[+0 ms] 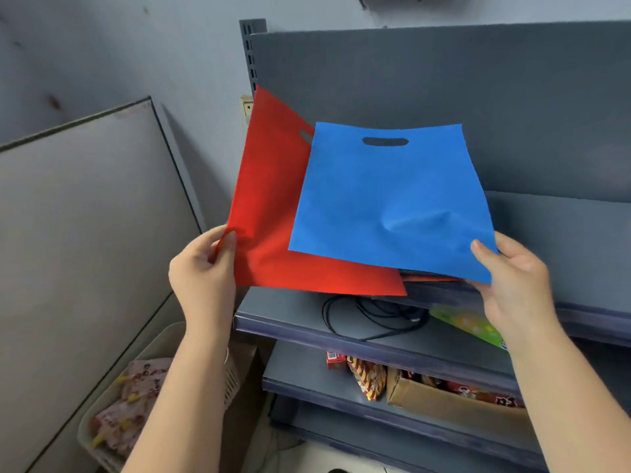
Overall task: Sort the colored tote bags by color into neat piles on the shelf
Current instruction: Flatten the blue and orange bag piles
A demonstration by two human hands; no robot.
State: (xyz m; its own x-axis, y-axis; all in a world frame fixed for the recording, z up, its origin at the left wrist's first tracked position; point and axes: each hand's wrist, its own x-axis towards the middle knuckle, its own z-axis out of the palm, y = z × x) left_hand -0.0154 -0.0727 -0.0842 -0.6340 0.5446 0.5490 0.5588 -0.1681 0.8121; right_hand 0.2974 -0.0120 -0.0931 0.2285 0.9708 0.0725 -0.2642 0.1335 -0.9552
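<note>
At the far left a large grey board (85,233) leans against the wall. Below it, near the bottom edge, a pale plastic basket (102,414) holds pink packets with yellow bits.

The person's left hand (201,271) comes next. Its thumb and fingers pinch the lower left corner of a red bag (269,213), thumb on the near face. The red bag is held up in the air, tilted, its top corner pointing toward the slotted post (251,52) of the grey shelf unit (444,349). Part of its handle cut-out shows beside the edge of the blue bag (386,203).

The blue bag overlaps the right part of the red one and lies in front of it. Its handle slot is at the top, and the cloth is creased near the lower right. The right hand (512,278) pinches that lower right corner, thumb on top and fingers curled beneath. Just under this corner the edges of more bags (430,276) show, lying on the shelf.

On the shelf board below the bags lies a coiled black cable (372,315), and to its right a green box (471,326). One level down stand snack packets (367,377) and a cardboard box (454,404).
</note>
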